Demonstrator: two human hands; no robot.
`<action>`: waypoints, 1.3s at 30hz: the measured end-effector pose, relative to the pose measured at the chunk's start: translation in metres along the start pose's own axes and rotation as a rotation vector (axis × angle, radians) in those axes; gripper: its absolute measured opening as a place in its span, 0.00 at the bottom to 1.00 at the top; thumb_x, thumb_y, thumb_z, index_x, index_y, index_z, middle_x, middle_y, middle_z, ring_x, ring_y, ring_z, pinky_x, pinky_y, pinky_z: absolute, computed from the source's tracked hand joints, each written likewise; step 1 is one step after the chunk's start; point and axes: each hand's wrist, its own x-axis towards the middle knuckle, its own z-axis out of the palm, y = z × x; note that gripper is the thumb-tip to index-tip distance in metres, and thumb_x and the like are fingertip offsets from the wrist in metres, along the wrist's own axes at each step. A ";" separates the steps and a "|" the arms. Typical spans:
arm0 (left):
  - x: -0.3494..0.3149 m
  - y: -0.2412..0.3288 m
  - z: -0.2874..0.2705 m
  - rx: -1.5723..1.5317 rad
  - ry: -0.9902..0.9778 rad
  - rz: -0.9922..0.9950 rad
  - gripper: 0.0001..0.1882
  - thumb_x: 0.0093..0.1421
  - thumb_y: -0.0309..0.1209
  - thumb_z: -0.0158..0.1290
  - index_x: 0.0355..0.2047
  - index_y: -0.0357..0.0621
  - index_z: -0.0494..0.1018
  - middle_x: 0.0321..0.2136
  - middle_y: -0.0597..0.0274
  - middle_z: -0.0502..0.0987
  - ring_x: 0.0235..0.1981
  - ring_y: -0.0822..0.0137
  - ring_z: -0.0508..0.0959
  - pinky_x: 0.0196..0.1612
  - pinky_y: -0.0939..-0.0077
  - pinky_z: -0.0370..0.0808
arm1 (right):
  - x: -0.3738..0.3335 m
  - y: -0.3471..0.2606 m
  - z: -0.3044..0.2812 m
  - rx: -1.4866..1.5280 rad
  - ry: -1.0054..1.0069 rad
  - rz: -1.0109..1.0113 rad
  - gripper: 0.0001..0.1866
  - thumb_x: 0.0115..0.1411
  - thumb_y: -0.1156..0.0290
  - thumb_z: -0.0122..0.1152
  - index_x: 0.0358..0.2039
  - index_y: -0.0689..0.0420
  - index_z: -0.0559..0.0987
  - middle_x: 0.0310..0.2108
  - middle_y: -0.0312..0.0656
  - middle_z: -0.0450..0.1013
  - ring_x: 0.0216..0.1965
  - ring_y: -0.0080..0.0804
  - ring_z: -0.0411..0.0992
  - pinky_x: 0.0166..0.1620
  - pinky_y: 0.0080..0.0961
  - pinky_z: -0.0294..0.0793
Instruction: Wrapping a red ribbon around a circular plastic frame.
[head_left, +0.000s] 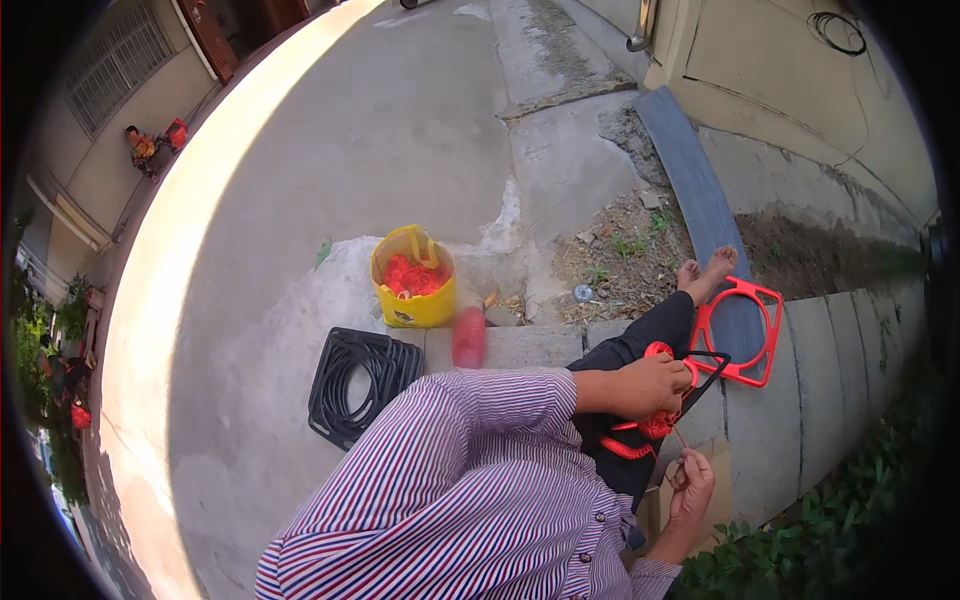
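Note:
My left hand (650, 387) reaches in from the left and is closed around red plastic parts above my lap. A round red piece (657, 350) shows beyond its fingers, and a dark frame (712, 366) juts out beside them. Below the hand hangs a red tangled bundle (655, 426), next to a curved red plastic piece (626, 447). Lower right, my right hand (692, 487) has its fingertips pinched on a thin reddish strand running up toward the bundle. A red square frame with a round opening (768, 330) lies by my bare foot (716, 272).
A yellow bag-like container (421, 312) with red pieces stands ahead, beside a pinkish-red rounded object (468, 338). Black square frames (335, 385) are stacked at left. A grey board (690, 180) lies at right, plants (820, 540) lower right. Another person (145, 148) sits far left.

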 end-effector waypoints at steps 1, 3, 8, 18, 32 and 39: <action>-0.003 -0.001 0.012 -0.024 -0.002 0.005 0.09 0.43 0.33 0.60 0.28 0.53 0.79 0.33 0.62 0.72 0.36 0.59 0.73 0.42 0.62 0.68 | 0.005 -0.001 0.013 -0.267 0.089 0.107 0.11 0.55 0.76 0.62 0.40 0.61 0.80 0.29 0.36 0.71 0.19 0.17 0.61 0.21 0.15 0.59; -0.003 0.009 0.042 0.123 -0.459 -0.093 0.14 0.41 0.38 0.61 0.30 0.50 0.79 0.33 0.60 0.74 0.37 0.58 0.75 0.42 0.63 0.69 | 0.022 0.027 0.014 -0.635 0.023 0.004 0.15 0.48 0.74 0.67 0.39 0.62 0.80 0.33 0.36 0.71 0.26 0.19 0.66 0.29 0.17 0.65; 0.000 0.020 0.041 -0.269 -0.489 -0.528 0.17 0.40 0.31 0.58 0.34 0.41 0.74 0.32 0.51 0.77 0.34 0.47 0.79 0.35 0.57 0.76 | 0.020 -0.004 0.060 -0.859 -0.007 -0.180 0.20 0.43 0.66 0.67 0.35 0.63 0.74 0.32 0.48 0.72 0.36 0.41 0.73 0.41 0.31 0.71; -0.031 0.002 0.094 -1.571 -0.244 -1.221 0.31 0.45 0.26 0.54 0.52 0.40 0.63 0.45 0.55 0.68 0.46 0.62 0.69 0.53 0.70 0.63 | -0.044 -0.073 0.053 0.330 -0.091 -0.484 0.21 0.45 0.75 0.65 0.42 0.62 0.73 0.48 0.51 0.70 0.54 0.45 0.67 0.57 0.37 0.68; -0.018 0.034 0.090 -1.187 -0.151 -1.334 0.36 0.43 0.22 0.50 0.57 0.39 0.59 0.54 0.50 0.62 0.58 0.56 0.61 0.61 0.65 0.57 | -0.148 -0.125 0.125 0.729 -0.327 -0.485 0.23 0.49 0.70 0.71 0.34 0.56 0.62 0.23 0.38 0.67 0.20 0.20 0.60 0.26 0.20 0.63; 0.004 0.080 0.035 -0.389 0.103 -0.309 0.31 0.46 0.23 0.54 0.54 0.40 0.63 0.49 0.47 0.68 0.51 0.51 0.69 0.55 0.62 0.66 | -0.173 -0.219 0.093 0.242 -0.549 -1.072 0.25 0.39 0.56 0.79 0.30 0.53 0.74 0.16 0.27 0.66 0.16 0.17 0.59 0.23 0.16 0.54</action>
